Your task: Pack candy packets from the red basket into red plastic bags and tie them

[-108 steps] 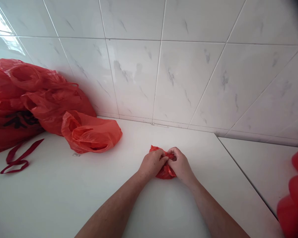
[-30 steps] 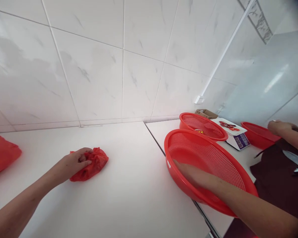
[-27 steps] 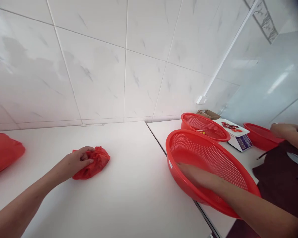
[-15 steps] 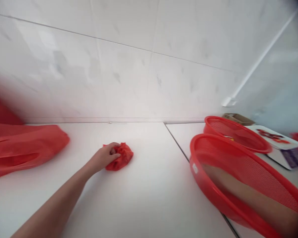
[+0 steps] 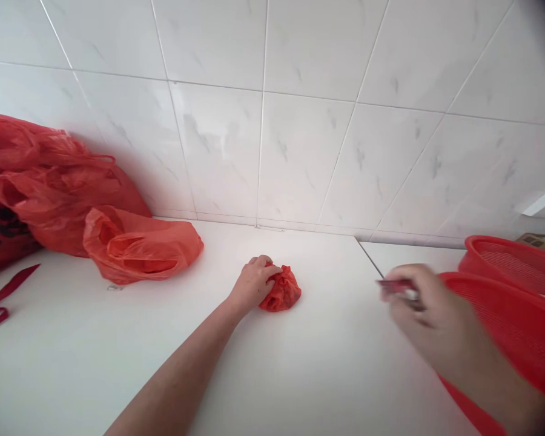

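My left hand (image 5: 254,283) grips a small crumpled red plastic bag (image 5: 281,293) that rests on the white tabletop, its fingers closed over the bag's left and top side. Whatever the bag may contain is hidden. To the right, my right hand (image 5: 429,309) is raised in front of the nearer red plastic basket (image 5: 513,327), blurred by motion. Between its thumb and fingers it pinches a small dark red and whitish object (image 5: 399,287), too smeared to name. The two hands are well apart.
Another loose red plastic bag (image 5: 149,245) lies on the left, beside a pile of full red bags (image 5: 68,188). A dark red ribbon (image 5: 11,290) lies at the far left. Behind the nearer basket stands a second red basket (image 5: 504,260). A tiled wall (image 5: 309,151) closes off the back.
My right hand has come up out of the nearer basket with a small dark red object. The left hand stays on the crumpled bag. The view has turned to the left.
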Available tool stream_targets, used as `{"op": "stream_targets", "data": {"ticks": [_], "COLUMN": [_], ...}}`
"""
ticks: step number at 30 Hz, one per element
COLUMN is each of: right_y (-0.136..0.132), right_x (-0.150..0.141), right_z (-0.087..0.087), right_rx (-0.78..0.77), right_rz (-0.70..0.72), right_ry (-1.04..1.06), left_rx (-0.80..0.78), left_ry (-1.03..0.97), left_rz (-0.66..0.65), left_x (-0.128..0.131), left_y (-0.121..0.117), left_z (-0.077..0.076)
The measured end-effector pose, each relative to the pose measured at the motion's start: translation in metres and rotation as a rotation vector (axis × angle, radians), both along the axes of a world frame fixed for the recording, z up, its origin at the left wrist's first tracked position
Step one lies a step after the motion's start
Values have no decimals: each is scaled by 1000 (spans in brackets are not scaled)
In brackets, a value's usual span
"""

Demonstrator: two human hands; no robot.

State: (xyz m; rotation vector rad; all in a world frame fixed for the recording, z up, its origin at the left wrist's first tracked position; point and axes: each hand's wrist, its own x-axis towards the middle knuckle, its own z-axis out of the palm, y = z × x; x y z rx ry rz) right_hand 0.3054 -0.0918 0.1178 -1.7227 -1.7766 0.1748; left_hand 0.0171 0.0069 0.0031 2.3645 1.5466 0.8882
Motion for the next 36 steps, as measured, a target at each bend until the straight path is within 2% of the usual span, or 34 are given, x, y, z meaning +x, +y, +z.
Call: {"op": "stream_targets", "data": {"ticks": [2, 5, 10, 14, 16, 19, 25, 28, 33, 36], "right_y": [6, 31, 82, 102, 105, 104, 103, 104, 103, 99], "right_x": [-46, -86, -110, -117, -119, -119, -116, -114, -111, -115], "right_z": [-15, -43, -83, -100, -105, -108, -110, -110, -112, -112], "right_rx": [-159, -251, -282, -238, -196, -150, -221, -214, -90, -15], "right_rz": [128, 228, 217, 315, 370, 378, 283, 307, 394, 367], "right_ry": [-31, -5, 104, 128, 68, -24, 93, 93, -68, -168], "left_rx": [34, 10, 38, 100, 124, 151, 165, 140, 225, 270], "left_ry": [34, 1, -46, -19, 9, 44, 21, 24, 154, 228], "left_rz": [-17, -20, -20, -30, -45, -49, -29, 4, -32, -26], "left_x": [0, -1, 1, 3, 4, 5, 13, 14, 11, 12], "left_y": [0, -1, -3, -3, -4, -5, -5, -7, -14, -14], "left_z": [-3, -7, -11, -11, -11, -10, -6, -4, -3, -3]}}
